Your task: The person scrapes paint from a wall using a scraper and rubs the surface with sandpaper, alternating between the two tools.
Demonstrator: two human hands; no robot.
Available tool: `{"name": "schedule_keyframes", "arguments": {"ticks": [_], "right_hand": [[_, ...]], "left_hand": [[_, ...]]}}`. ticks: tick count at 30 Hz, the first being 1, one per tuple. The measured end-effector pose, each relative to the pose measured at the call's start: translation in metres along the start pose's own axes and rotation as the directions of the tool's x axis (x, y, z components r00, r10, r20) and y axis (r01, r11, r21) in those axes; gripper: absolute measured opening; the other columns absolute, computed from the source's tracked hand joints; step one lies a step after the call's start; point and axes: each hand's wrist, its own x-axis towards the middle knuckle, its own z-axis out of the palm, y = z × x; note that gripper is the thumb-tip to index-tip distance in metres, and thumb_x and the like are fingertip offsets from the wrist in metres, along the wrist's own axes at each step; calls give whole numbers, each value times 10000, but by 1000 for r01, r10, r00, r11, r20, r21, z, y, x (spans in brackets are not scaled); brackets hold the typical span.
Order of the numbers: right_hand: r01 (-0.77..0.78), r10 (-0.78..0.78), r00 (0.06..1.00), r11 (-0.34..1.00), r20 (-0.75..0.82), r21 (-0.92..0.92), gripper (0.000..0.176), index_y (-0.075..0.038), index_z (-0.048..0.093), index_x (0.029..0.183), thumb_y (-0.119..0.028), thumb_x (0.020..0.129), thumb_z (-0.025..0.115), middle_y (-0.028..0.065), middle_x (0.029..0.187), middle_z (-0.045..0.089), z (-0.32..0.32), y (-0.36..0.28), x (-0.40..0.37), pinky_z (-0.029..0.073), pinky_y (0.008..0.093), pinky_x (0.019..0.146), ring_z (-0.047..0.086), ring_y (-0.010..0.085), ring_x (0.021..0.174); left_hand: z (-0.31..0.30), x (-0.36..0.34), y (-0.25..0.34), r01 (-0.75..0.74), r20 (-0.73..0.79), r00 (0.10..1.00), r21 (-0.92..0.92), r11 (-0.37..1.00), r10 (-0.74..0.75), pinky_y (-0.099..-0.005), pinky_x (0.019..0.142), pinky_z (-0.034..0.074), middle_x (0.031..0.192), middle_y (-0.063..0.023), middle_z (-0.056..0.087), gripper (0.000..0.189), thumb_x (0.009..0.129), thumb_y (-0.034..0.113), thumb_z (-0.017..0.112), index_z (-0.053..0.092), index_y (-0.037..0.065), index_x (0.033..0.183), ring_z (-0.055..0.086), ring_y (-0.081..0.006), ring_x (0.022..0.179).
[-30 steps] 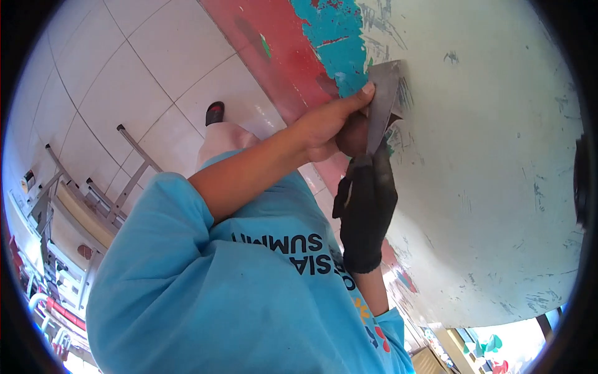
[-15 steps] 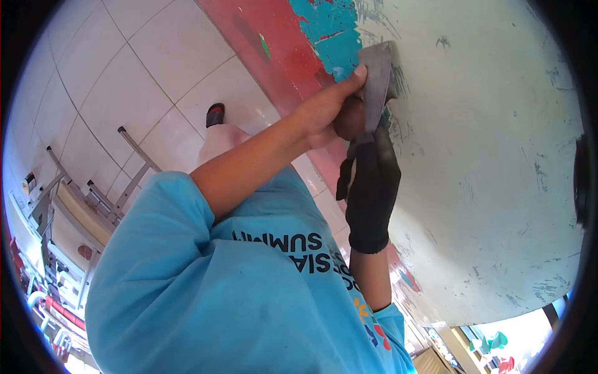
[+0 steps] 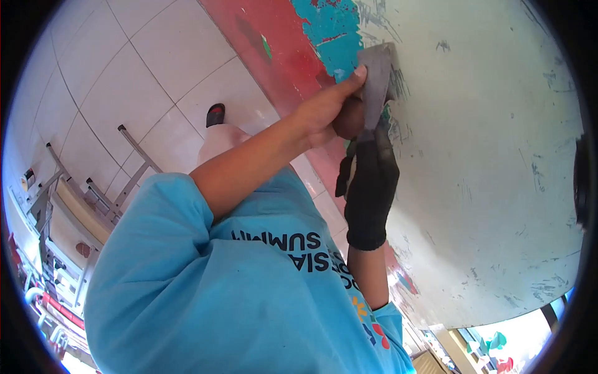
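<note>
A metal scraper point(image 3: 375, 87) with a wide flat blade lies over the pale, scratched surface point(image 3: 473, 143), beside a patch of blue paint point(image 3: 336, 47). My left hand point(image 3: 321, 118) is bare and closed on the blade, its thumb pressed along the edge and its other fingers mostly hidden. Under that thumb is a rounded brown shape point(image 3: 349, 118) that I cannot make out. In a black glove, my right hand point(image 3: 372, 187) is wrapped round the narrow end of the scraper, hiding the handle.
A red painted band point(image 3: 280, 68) borders the pale surface. White floor tiles point(image 3: 149, 56) lie to the left, with a dark shoe point(image 3: 215, 115) on them. Metal-framed furniture point(image 3: 81, 212) stands at the lower left. Green and red items point(image 3: 498, 341) show at the lower right.
My gloved right hand has shifted very slightly up and to the left. The scraper and my left hand are almost where they were.
</note>
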Motion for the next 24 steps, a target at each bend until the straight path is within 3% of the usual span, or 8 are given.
{"name": "schedule_keyframes", "arguments": {"ticks": [2, 6, 8, 9, 11, 14, 17, 24], "right_hand": [[101, -111, 992, 984, -64, -147, 354, 16, 451, 1187, -90, 854, 402, 36, 591, 436, 5, 0, -6, 361, 251, 410, 421, 82, 435], [4, -5, 999, 1000, -44, -6, 340, 6, 455, 1189, -95, 870, 391, 25, 593, 435, 0, 5, -6, 343, 233, 400, 409, 69, 428], [347, -372, 927, 803, 48, -484, 330, -1, 456, 1191, -107, 888, 381, 19, 594, 437, -4, 29, -2, 327, 214, 384, 401, 56, 422], [343, -369, 928, 806, 44, -483, 330, -1, 456, 1191, -107, 888, 381, 19, 594, 437, -4, 24, -6, 327, 214, 384, 401, 56, 422], [37, -35, 997, 999, -76, 31, 279, 9, 489, 1113, -101, 881, 379, 20, 590, 434, 0, 2, -10, 322, 212, 371, 405, 56, 420], [5, 17, 993, 983, -118, 185, 245, 9, 504, 1052, -102, 872, 380, 15, 586, 435, 13, -4, -8, 312, 206, 361, 405, 55, 416], [25, -22, 997, 999, -76, 41, 235, 3, 501, 1032, -119, 873, 378, 11, 583, 435, 8, -2, -12, 310, 205, 359, 406, 53, 408], [55, -49, 997, 993, -59, 107, 225, -23, 470, 938, -235, 903, 401, 24, 619, 447, 8, 6, -7, 319, 215, 320, 419, 82, 394]], "left_hand": [[-3, 1, -11, 31, -23, 999, 26, 999, -31, -300, 822, 444, 977, -64, 580, 433, 851, 450, 494, 534, 45, 1000, 563, -153, 898], [-4, 3, -9, 72, -52, 996, 35, 997, -70, -309, 802, 453, 939, -59, 584, 430, 848, 456, 496, 543, 49, 980, 567, -153, 887], [1, 0, -10, 90, -40, 995, 1, 996, -90, -310, 796, 457, 937, -60, 585, 431, 847, 457, 497, 543, 49, 981, 570, -153, 881], [2, -2, -10, 98, -32, 995, -23, 995, -98, -311, 790, 461, 935, -60, 585, 433, 846, 458, 498, 542, 49, 982, 573, -153, 874], [4, -2, -7, 55, -61, 997, 34, 998, -53, -306, 782, 463, 933, -61, 587, 434, 847, 460, 495, 543, 49, 977, 575, -150, 868], [0, 3, -4, 46, -59, 997, 49, 998, -43, -293, 777, 464, 938, -64, 589, 439, 848, 463, 491, 544, 46, 975, 577, -146, 862], [3, 0, -8, 81, -69, 995, 50, 995, -77, -284, 777, 458, 912, -52, 591, 453, 839, 489, 486, 559, 58, 962, 574, -135, 843], [4, 0, -11, 38, -97, 995, 137, 990, -24, -272, 741, 459, 870, -40, 593, 446, 848, 488, 472, 567, 62, 944, 570, -127, 795]]}}
